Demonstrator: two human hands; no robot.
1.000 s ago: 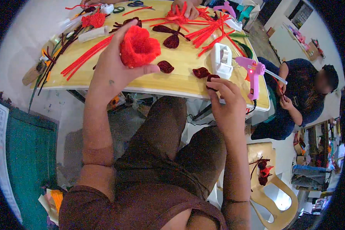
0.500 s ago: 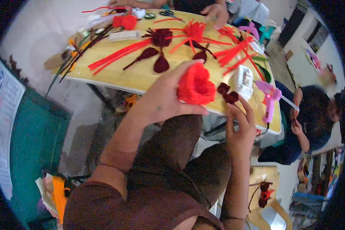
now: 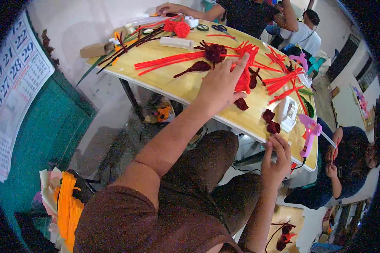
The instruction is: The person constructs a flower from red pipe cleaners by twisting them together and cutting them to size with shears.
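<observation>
My left hand [image 3: 219,88] is stretched over the table, its back toward me. Between its thumb and index finger is a bright red fuzzy pipe-cleaner flower [image 3: 243,81], partly hidden by the fingers. My right hand [image 3: 278,152] is at the table's front edge, fingertips pinched on the lower end of a dark red, two-lobed pipe-cleaner piece [image 3: 273,127]. Beyond that piece stands a white holder [image 3: 288,114]. A pink glue gun [image 3: 311,133] with a lit red light and a glue stick is to the right. Another dark red piece [image 3: 241,104] lies below my left hand.
On the table [image 3: 156,86] lie red pipe cleaners [image 3: 169,62], a dark red fuzzy ball [image 3: 215,53], a dark red petal [image 3: 197,67], scissors [image 3: 220,28] and a white roll [image 3: 176,43]. One person sits across; another works at the right [image 3: 346,160]. A wall calendar hangs left.
My left hand has moved forward and up over the table with the red flower, turning its back to me. My right hand is slightly lower and right. The view has shifted.
</observation>
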